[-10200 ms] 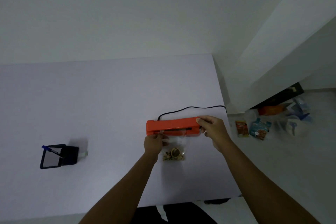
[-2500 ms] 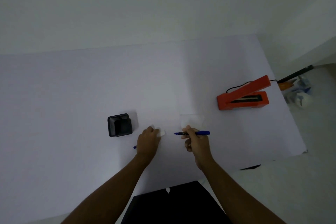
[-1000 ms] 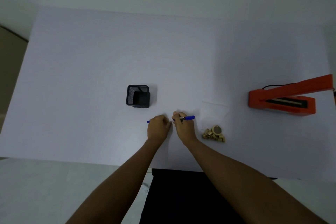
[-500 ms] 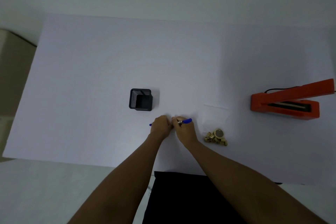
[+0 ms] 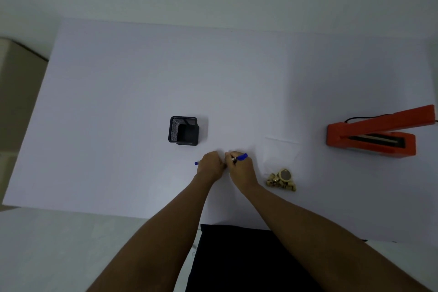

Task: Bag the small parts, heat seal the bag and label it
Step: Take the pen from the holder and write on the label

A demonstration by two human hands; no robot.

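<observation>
Near the front edge of the table (image 5: 118, 102), both hands met, knuckles up and almost touching. The left hand (image 5: 209, 166) was curled into a loose fist round a blue cap (image 5: 196, 163), whose end stuck out at the little-finger side. The right hand (image 5: 240, 169) pinched a blue pen (image 5: 241, 157) between thumb and fingers, the pen's back end pointing right and away. Its tip was hidden between the two hands, as was whatever lay beneath it.

Just right of the right hand lay the clear bag (image 5: 280, 152), flat on the table and untouched. The brass parts (image 5: 282, 179) were bunched at its near end, with one round piece on top of the heap. Whether its far edge was sealed could not be told.

Well apart from the bag, at the right edge of the table, stood the orange sealer (image 5: 369, 135) with its arm lifted, a black cord (image 5: 365, 118) running behind it. Beyond the hands and a little left stood a black mesh holder (image 5: 183, 130), upright. Dark clothing (image 5: 237, 256) showed between the forearms, below the table edge.
</observation>
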